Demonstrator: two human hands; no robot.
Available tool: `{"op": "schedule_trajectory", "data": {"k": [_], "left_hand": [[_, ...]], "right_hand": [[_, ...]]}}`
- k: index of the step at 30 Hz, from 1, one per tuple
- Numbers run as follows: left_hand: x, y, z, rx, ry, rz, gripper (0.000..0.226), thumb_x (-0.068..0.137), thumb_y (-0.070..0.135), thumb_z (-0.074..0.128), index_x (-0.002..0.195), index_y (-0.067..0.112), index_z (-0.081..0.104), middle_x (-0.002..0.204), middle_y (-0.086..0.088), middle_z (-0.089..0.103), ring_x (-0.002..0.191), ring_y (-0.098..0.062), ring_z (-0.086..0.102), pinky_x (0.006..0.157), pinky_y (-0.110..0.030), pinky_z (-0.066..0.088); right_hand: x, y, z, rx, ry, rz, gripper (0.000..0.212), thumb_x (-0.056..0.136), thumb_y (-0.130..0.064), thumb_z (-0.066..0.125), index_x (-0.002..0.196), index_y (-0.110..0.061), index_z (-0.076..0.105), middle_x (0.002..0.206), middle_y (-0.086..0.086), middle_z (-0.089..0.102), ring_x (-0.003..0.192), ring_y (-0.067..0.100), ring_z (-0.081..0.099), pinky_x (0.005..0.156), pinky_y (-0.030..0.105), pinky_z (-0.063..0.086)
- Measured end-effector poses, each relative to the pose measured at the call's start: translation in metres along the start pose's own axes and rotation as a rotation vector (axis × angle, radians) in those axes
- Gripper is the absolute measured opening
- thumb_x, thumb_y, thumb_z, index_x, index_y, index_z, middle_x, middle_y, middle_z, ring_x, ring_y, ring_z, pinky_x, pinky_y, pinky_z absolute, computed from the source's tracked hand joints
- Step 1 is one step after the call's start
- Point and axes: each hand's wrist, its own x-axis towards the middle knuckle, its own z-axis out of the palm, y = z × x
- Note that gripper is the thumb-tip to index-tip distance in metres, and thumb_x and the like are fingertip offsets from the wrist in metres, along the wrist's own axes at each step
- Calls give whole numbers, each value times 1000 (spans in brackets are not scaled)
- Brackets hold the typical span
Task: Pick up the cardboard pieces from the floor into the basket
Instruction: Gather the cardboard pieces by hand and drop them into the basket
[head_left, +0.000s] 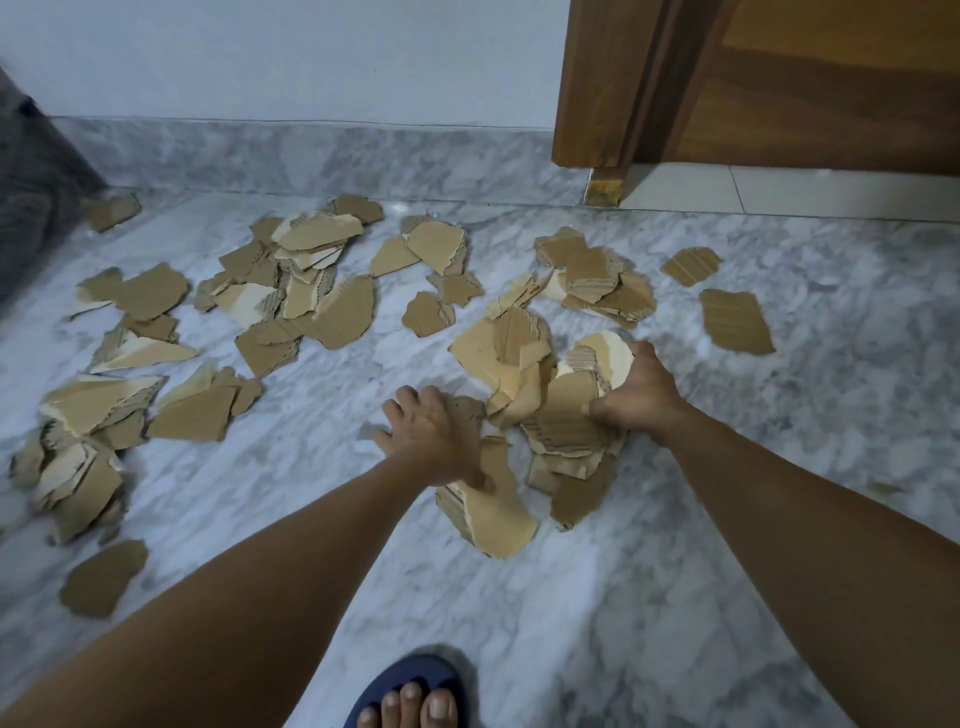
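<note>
Torn brown cardboard pieces lie scattered over the marble floor, with heaps at the back middle, at the left and in front of me. My right hand is closed on a stack of cardboard pieces at the right side of the near heap. Spread flat, my left hand presses on a cardboard piece at that heap's left side, thumb on its top; whether it grips the piece is unclear. No basket is in view.
A wooden door and frame stand at the back right, above a marble skirting and white wall. Grey fabric hangs at the far left. My foot in a blue sandal is at the bottom middle. Single pieces lie to the right.
</note>
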Motion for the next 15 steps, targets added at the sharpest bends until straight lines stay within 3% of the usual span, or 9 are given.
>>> {"op": "schedule_trajectory", "data": {"k": [5,7,9,11,15], "left_hand": [[-3,3,7,-155,-4,155,118,43,40,96,132,11,25,125,-6,32,116,-26,38,99,-38,44],[-6,5,10,-202,-23,228,114,45,30,96,132,12,26,126,-7,38,105,-25,48,88,-31,46],[-11,7,10,-289,-26,203,105,53,17,93,131,12,24,118,-7,48,97,-26,54,77,-30,46],[-14,7,9,-362,-41,114,98,62,12,89,133,13,21,111,-9,51,104,-29,56,77,-33,48],[-5,-3,-2,-473,-46,36,65,68,6,83,124,7,50,111,-10,61,102,-27,60,80,-33,55]], "right_hand": [[-2,0,1,-10,10,-6,98,65,-20,89,142,-11,28,130,12,52,120,33,52,92,37,49],[-4,0,1,-7,9,-2,98,65,-19,89,141,-11,28,130,12,53,119,33,53,92,37,49],[-5,-1,1,-2,7,1,99,65,-19,89,142,-11,27,130,12,53,119,33,53,92,37,49],[-6,-2,-1,-2,4,2,100,65,-18,89,143,-10,27,131,12,53,120,33,53,92,36,49],[-8,-2,-3,-6,8,2,99,65,-18,90,142,-10,28,132,13,53,121,33,53,94,37,49]]}}
